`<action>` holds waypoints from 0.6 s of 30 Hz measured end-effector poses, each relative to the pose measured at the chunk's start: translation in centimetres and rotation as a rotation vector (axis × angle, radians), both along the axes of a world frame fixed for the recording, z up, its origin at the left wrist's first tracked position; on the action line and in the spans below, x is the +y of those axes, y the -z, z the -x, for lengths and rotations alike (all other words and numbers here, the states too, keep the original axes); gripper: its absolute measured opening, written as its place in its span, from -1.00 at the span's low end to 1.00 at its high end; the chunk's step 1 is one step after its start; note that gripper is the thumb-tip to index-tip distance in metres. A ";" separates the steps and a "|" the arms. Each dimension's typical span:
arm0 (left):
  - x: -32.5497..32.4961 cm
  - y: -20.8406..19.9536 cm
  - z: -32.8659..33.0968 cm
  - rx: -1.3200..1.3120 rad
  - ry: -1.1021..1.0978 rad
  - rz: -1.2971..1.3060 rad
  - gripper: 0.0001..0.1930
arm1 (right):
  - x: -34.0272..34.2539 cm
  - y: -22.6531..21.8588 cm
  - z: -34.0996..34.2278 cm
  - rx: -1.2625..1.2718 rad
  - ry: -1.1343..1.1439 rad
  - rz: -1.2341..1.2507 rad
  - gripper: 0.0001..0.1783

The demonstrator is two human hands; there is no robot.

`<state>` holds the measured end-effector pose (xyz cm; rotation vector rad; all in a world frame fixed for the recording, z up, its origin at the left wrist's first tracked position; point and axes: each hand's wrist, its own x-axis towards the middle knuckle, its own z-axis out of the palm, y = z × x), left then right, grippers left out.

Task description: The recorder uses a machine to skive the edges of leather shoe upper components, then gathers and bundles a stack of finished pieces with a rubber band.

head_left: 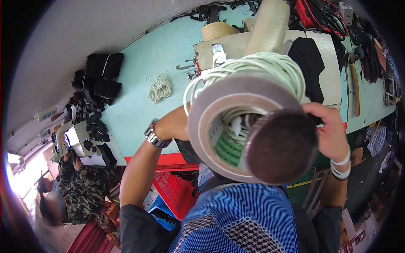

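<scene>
A tape-like ring (202,109) with pale cord (270,65) looped round it fills the middle, very near the camera. A dark round end (280,147) overlaps its right side. Behind them my left hand (179,123), with a metal watch at the wrist, is mostly hidden, and its fingers do not show. My right hand (331,130), wearing white bands, is closed beside the dark round end. Its fingers curl on something dark, mostly covered. Beyond lies a black cloth piece (307,67) on the bed of a cream sewing machine (268,27).
A small cord bundle (160,87) lies on the pale green table (139,59). Tied black bundles (104,67) stand left. A hammer (354,84) lies right. Below the table edge is a red crate (175,189). A person in camouflage (84,189) works at far left.
</scene>
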<state>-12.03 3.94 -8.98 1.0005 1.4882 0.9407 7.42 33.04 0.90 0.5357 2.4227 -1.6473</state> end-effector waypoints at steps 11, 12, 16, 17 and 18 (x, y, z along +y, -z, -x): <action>-0.7 1.8 -0.5 0.296 0.018 -0.108 -0.39 | -1.1 2.6 2.7 0.235 -0.158 -0.045 -0.86; -1.3 2.4 -0.1 0.036 -0.022 -0.099 -0.37 | -0.8 2.1 2.6 0.162 -0.117 -0.038 -0.86; -1.2 -0.3 0.0 -0.063 -0.097 -0.070 -0.31 | 0.7 -2.5 0.3 0.372 0.190 -0.517 -0.81; -0.2 -1.4 0.2 0.013 -0.092 -0.073 -0.28 | 1.3 -2.8 -0.6 0.497 0.318 -0.737 -0.76; 0.5 -2.8 0.8 0.008 0.040 -0.017 -0.19 | 1.9 -3.1 -0.6 0.529 0.282 -0.962 -0.75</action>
